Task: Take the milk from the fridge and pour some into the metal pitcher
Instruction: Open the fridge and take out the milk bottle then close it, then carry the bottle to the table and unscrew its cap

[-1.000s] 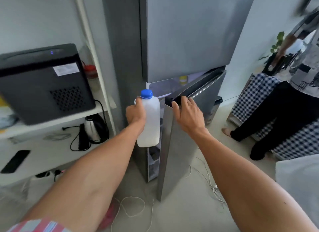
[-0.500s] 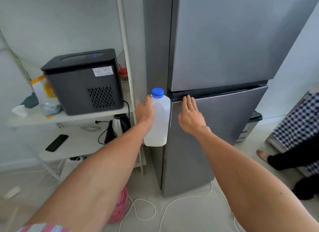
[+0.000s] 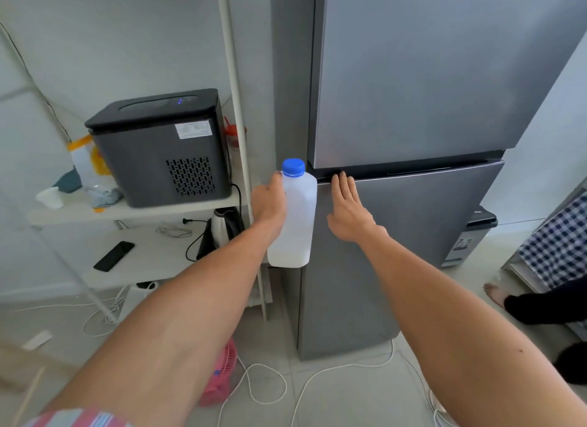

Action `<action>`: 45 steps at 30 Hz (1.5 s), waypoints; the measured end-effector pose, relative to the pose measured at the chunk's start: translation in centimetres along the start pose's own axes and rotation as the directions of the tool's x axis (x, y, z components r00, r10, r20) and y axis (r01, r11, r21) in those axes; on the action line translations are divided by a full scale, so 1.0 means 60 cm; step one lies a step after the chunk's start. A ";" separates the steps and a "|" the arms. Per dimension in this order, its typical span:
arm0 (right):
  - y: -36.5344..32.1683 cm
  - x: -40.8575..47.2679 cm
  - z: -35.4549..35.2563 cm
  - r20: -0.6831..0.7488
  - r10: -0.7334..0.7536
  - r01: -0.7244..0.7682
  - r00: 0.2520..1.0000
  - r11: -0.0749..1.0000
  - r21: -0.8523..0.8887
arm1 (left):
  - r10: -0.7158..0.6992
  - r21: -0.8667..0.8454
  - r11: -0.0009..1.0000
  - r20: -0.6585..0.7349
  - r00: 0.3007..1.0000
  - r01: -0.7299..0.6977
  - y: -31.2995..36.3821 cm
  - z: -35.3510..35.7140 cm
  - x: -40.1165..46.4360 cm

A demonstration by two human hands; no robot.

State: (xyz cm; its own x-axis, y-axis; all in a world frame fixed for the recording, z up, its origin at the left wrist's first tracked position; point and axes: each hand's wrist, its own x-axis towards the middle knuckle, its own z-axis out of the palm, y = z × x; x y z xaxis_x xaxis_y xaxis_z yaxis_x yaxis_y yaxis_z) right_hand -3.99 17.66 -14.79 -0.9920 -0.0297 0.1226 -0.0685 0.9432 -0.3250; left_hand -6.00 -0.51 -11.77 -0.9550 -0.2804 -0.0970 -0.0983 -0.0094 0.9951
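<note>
**Grey fridge shut, milk bottle in hand**

Grey steel fridge stands with both doors closed. Left of it, a white shelf carries a black ice maker; a kettle and a phone sit on the level below. White cables trail across the floor.

Left hand grips the blue-capped milk bottle, held upright before the fridge's left edge. Right hand lies flat on the lower door, fingers straight, tips at the door's top edge.
</note>
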 end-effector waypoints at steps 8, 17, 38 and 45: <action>-0.005 -0.073 0.074 -0.111 0.342 -0.227 0.933 0.800 0.556 | 0.031 0.001 1.000 0.016 0.999 -0.031 0.013 0.009 -0.020; -0.021 -0.113 0.069 0.555 0.292 -0.582 0.779 0.007 0.813 | 0.018 -0.028 0.999 0.062 0.998 -0.016 0.018 0.043 -0.076; 0.124 -0.264 -0.011 0.391 0.706 -0.396 0.590 -0.168 0.903 | 0.020 0.022 0.999 0.524 0.851 -0.037 0.013 0.243 -0.203; 0.150 -0.344 -0.021 0.321 0.863 -0.314 0.390 -0.203 0.927 | 0.013 0.041 0.997 0.772 0.636 -0.070 0.006 0.304 -0.273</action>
State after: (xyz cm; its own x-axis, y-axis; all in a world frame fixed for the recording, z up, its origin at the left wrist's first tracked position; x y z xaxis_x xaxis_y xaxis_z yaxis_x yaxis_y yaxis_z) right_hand 15.99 27.16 -19.05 -0.4804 0.6960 -0.5337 0.2268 -0.4893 -0.8421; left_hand 4.50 21.58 -10.18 -0.8246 0.5621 -0.0634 -0.0430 0.0495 0.9979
